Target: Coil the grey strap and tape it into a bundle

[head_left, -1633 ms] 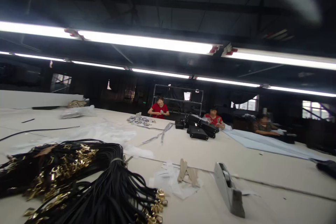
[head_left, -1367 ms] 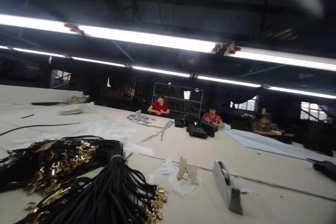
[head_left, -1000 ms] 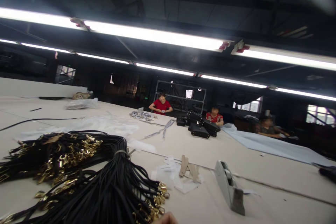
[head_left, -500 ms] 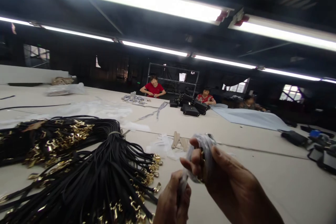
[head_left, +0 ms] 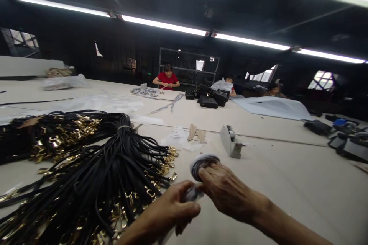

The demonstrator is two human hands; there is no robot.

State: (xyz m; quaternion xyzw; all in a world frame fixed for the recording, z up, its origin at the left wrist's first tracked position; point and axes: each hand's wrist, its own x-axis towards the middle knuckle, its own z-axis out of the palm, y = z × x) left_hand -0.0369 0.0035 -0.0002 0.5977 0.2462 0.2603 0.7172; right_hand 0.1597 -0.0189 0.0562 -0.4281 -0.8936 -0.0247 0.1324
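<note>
My right hand [head_left: 227, 191] is closed around a small coil wrapped in clear plastic [head_left: 203, 160], low over the table in front of me. My left hand [head_left: 169, 212] pinches the loose lower end of that same wrapping, just left of the right hand. A big bundle of black straps with gold clasps [head_left: 94, 172] lies on the table to the left, its clasp ends a short way from my left hand.
A grey tape dispenser [head_left: 230, 145] stands beyond my hands, with white plastic scraps and wooden pieces [head_left: 189, 136] beside it. Far across the large pale table [head_left: 287, 168] sit three people near black bags [head_left: 208, 97]. Dark items lie at the right edge [head_left: 345, 141].
The camera tilted down from the ceiling lights to the table. Both hands came into view holding the wrapped coil, then lowered it toward the table.
</note>
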